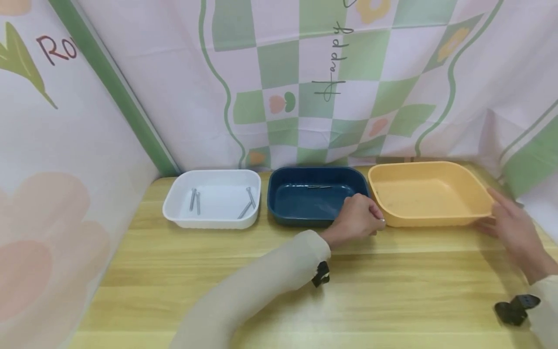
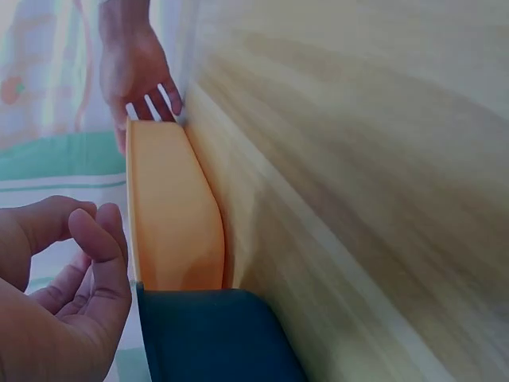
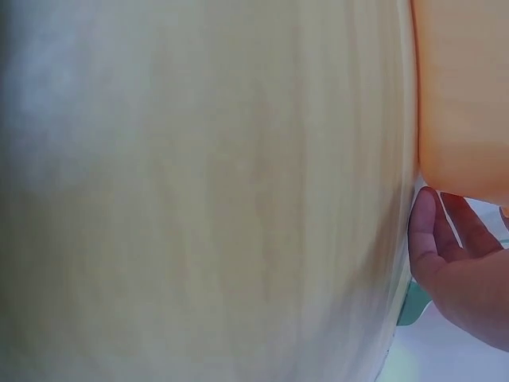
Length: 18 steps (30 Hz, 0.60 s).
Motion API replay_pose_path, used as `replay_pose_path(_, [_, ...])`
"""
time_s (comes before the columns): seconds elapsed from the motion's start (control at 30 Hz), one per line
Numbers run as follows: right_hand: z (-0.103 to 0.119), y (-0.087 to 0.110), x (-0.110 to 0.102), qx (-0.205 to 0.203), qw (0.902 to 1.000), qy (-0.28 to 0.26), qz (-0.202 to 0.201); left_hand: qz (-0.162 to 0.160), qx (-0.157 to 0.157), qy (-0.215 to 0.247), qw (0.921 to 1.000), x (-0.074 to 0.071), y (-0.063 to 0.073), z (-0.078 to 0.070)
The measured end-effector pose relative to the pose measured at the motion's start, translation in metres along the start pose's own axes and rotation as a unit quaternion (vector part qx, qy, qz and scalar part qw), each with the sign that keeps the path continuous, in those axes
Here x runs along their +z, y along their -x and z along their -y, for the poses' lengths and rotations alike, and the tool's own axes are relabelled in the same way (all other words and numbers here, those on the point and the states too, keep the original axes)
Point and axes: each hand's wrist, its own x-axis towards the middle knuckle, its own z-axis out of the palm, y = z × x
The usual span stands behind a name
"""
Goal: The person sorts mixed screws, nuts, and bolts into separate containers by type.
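Note:
My left hand (image 1: 358, 217) is over the gap between the navy tray (image 1: 279, 222) and the yellow tray (image 1: 436, 221). Its thumb and forefinger meet in a pinch, with a small pale, shiny piece (image 1: 383, 221) at the tips in the head view; its kind I cannot tell. In the left wrist view that hand (image 2: 79, 278) hides whatever lies between its fingertips. At the yellow tray's right end, my right hand (image 1: 514, 225) rests against the wall with its fingers extended. The right wrist view shows those fingertips (image 3: 427, 203) right at the tray's corner.
To the left, a white tray (image 1: 213, 224) holds several silver bolts (image 1: 198, 202). Thin dark metal pieces (image 1: 319, 187) lie in the navy tray. All three trays stand in a row along the back of the wooden table (image 1: 392, 291), before a patterned cloth (image 1: 279, 63).

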Motion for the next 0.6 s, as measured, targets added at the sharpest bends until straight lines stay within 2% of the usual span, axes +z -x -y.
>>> replay_pose_path(0.27, [0.001, 0.004, -0.001, -0.002, 0.9967, -0.081, 0.006, -0.028, 0.003, -0.023, 0.9993, 0.008, -0.018, -0.007])
replay_pose_path(0.43, [0.002, 0.005, 0.0, -0.005, 0.9959, -0.09, 0.008, -0.04, -0.016, -0.01, 0.999, 0.015, -0.027, -0.011])
replay_pose_path(0.6, [0.004, 0.007, 0.0, -0.002, 0.9972, -0.074, 0.006, -0.061, -0.037, -0.003, 0.9975, 0.02, -0.036, -0.015])
